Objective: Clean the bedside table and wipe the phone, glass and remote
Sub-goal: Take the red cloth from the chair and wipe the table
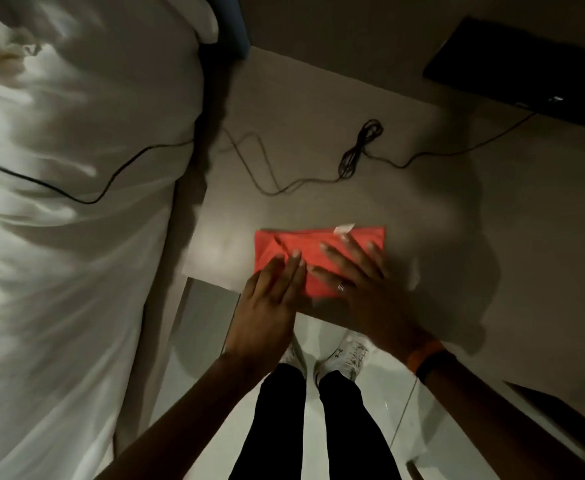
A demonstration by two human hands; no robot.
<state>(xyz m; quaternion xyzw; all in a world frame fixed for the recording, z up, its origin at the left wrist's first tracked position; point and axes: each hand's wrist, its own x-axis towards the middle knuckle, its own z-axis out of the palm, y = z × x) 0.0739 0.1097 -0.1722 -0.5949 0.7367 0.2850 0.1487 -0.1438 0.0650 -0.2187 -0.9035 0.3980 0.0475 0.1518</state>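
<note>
Both hands, left hand (270, 299) and right hand (357, 282), lie flat, each grip open, on the red cloth (318, 251)

red cloth (322, 251) partly under hands; black device (526, 71) cut off; bed (59, 202) blurred

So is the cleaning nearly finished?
Hard to say. The bedside table holds only a black cable and a dark device. Both hands, left hand and right hand, lie flat on the folded red cloth. No phone, glass or remote is visible.
</note>
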